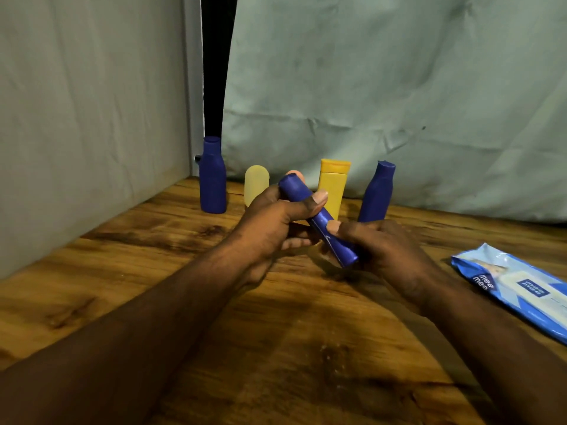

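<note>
Both hands are clamped on a single blue bottle [320,217], held a little above the wooden table [276,348] in the middle of the view. The left hand [276,216] wraps the far, raised end, with its thumb lying across the top of the body. The right hand [386,250] cups the near, lower end, with its thumb pressed on the upper side and its fingers curled underneath. The bottle's long axis runs on a slant, from up and away on the left down toward the person on the right, so it bridges the two hands and each owns one end. Which end carries the cap I cannot tell for certain. If it is the far one, the left hand is the one placed to twist while the right hand steadies. Behind the hands a row stands against the cloth backdrop [383,72]: a tall dark bottle [212,179] at the left, a pale rounded container [256,185] just beside it, a yellow tube [333,185] directly behind the held bottle, and a leaning dark bottle [376,194] at the right. Well apart to the right, a pack of wipes [515,289] lies flat on the table.
</note>
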